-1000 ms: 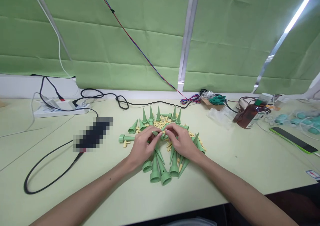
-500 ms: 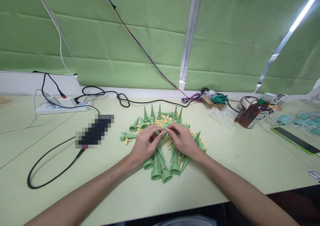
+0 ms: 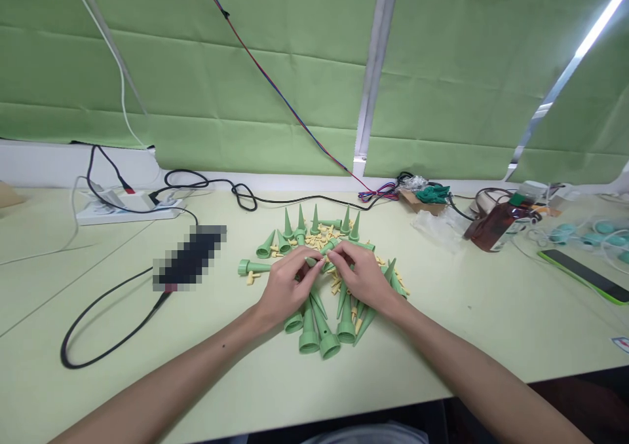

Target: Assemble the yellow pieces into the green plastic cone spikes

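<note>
My left hand (image 3: 291,280) is closed around a green plastic spike (image 3: 310,261), its pointed tip showing between thumb and index finger. Just beside it, my right hand (image 3: 358,270) pinches what looks like a small yellow plastic valve (image 3: 323,259), largely hidden by the fingertips. The two hands almost meet above the pile. Around them lie more green hollow-ended spikes (image 3: 308,336), several standing point up (image 3: 287,223) at the back. Loose yellow valves (image 3: 322,238) are heaped behind the hands, and one yellow valve (image 3: 251,277) sits apart on the left.
A pixelated dark device (image 3: 189,260) with a looped black cable lies on the left, near a white power strip (image 3: 130,212). Toward the right are a brown bottle (image 3: 498,224), clear plastic wrap (image 3: 439,229) and a green-edged phone (image 3: 584,276). The table's front edge (image 3: 393,410) runs below my forearms.
The whole view has shifted slightly. Both hands stay together over the pile with almost the same grip; the pieces on the table look unmoved.
</note>
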Available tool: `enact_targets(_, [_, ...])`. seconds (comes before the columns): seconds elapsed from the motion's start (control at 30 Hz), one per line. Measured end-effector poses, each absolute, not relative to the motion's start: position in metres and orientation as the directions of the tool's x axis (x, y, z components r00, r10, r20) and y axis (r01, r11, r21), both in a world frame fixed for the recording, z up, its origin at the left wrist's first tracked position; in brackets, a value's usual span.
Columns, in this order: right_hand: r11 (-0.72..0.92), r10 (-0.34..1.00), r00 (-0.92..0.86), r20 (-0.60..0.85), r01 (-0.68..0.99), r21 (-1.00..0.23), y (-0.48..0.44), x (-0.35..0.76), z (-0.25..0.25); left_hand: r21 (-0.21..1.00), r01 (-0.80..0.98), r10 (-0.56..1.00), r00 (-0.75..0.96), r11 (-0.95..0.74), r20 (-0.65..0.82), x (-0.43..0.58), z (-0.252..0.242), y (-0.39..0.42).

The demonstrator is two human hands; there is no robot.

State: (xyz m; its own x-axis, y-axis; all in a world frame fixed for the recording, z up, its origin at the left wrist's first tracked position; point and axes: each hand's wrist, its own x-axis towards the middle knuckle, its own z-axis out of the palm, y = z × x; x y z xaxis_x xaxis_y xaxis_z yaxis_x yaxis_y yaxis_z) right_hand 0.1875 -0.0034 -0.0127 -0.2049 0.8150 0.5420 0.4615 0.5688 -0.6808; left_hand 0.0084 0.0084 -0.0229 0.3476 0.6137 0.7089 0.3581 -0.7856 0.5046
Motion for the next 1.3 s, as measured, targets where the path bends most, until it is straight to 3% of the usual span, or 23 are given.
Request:
enact_targets(0.27, [0.555,0.819,-0.187,0.542,0.5,-0.665,-0.0025,0.1869,-0.0141,0.487,0.345,0.592,0.369,-0.803,0.716,0.0088,-0.0251,0.0078])
enact_targets(0.47, [0.517,0.847,-0.159,0.507,0.464,-0.719,-0.005,0.1872,-0.0131,0.472,0.372,0.589,0.33,-0.799,0.738,0.0094,-0.0228,0.0082])
enact_targets(1.3, [0.614,0.786,-0.246,0.567,0.423,-0.667,-0.0027,0.1885,-0.0145,0.481,0.37,0.591,0.29,-0.795,0.753,0.012,-0.023,0.0053])
